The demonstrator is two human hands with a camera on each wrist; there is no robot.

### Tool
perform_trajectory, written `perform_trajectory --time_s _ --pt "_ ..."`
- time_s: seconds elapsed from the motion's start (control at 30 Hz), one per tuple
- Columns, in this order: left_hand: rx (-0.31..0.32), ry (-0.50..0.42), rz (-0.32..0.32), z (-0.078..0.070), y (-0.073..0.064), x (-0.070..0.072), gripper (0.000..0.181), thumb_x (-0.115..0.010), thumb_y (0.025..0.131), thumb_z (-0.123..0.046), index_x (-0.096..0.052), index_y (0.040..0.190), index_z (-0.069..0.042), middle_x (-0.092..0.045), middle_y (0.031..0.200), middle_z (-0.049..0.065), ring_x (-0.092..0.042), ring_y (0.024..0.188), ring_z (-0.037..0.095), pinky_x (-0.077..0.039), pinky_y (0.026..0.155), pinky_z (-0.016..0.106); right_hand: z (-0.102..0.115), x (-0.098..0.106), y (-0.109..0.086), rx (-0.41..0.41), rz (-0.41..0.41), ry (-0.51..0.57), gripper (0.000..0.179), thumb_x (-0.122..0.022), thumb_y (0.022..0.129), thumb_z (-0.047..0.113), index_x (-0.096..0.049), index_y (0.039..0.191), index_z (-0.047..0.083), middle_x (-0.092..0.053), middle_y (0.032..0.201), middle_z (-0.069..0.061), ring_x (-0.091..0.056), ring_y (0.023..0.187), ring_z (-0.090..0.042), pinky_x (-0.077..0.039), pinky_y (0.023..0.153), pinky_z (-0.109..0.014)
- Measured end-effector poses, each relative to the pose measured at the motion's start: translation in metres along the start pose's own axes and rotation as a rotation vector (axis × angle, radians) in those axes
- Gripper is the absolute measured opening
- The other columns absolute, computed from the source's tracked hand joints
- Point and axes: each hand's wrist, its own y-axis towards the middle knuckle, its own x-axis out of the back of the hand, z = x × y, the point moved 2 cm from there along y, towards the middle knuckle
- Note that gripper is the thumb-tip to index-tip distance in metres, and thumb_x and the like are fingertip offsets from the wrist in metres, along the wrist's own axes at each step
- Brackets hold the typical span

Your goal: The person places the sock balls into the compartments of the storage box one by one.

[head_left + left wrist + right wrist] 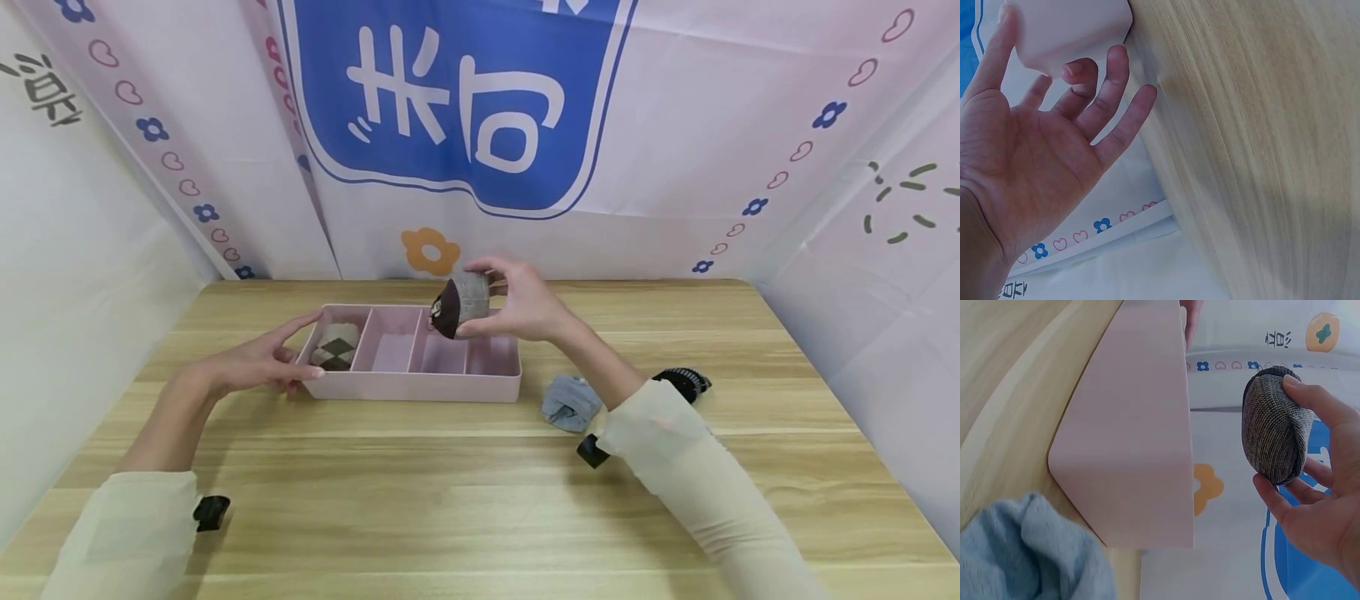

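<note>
A pink divided storage box (408,387) stands on the table. My left hand (258,358) holds its left end, thumb on the front rim and index finger at the back corner; the other fingers are bent and away from the wall. A beige and green argyle rolled sock (336,347) lies in the leftmost compartment. Above the right half of the box, my right hand (525,302) grips a grey and dark brown rolled sock (468,304) between thumb and fingers. In the right wrist view this sock (1275,425) shows a grey knit side, apart from the box.
A grey-blue rolled sock (570,403) lies right of the box, under the right forearm. Farther right is a black striped sock (684,383), partly hidden by the sleeve. A printed cloth (660,167) hangs behind the wooden table (420,500).
</note>
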Motion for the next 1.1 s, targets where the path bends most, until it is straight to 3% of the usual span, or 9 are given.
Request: perform_trajectory --time_s 0.3,0.53,0.8,1.1 --pt "-0.001 -0.003 0.006 0.001 0.001 -0.001 0.104 -0.072 0.099 -0.025 0.006 0.168 -0.025 -0.064 0.086 0.015 -0.061 0.083 0.027 -0.049 0.081 0.041 0.002 -0.014 0.006 0.006 0.021 0.021 0.080 -0.096 0.069 0.016 -0.060 0.138 -0.002 -0.063 0.126 -0.015 -0.064 0.110 -0.030 -0.055 0.096 -0.042" --pt "0.001 -0.003 0.001 0.002 0.000 -0.002 0.105 -0.072 0.099 -0.025 0.007 0.168 -0.024 -0.064 0.084 0.014 -0.060 0.080 0.026 -0.049 0.078 0.039 0.004 -0.025 0.009 0.011 0.041 0.053 0.079 -0.096 0.071 0.014 -0.059 0.139 -0.003 -0.062 0.123 -0.015 -0.063 0.108 -0.033 -0.058 0.087 -0.039" --pt "-0.001 -0.001 0.000 0.002 0.000 -0.002 0.104 -0.072 0.099 -0.025 0.007 0.168 -0.024 -0.065 0.088 0.015 -0.063 0.083 0.026 -0.051 0.079 0.040 0.005 -0.034 0.013 0.016 0.046 0.056 0.079 -0.097 0.070 0.014 -0.060 0.138 -0.001 -0.062 0.124 -0.014 -0.064 0.108 -0.029 -0.057 0.089 -0.032" --pt "-0.002 0.006 -0.003 0.002 0.000 0.000 0.105 -0.072 0.099 -0.026 0.007 0.168 -0.024 -0.065 0.096 0.016 -0.062 0.086 0.026 -0.052 0.082 0.041 0.011 -0.044 0.020 0.038 0.052 0.046 0.079 -0.098 0.069 0.016 -0.061 0.138 0.000 -0.064 0.122 -0.013 -0.065 0.107 -0.026 -0.057 0.091 -0.037"
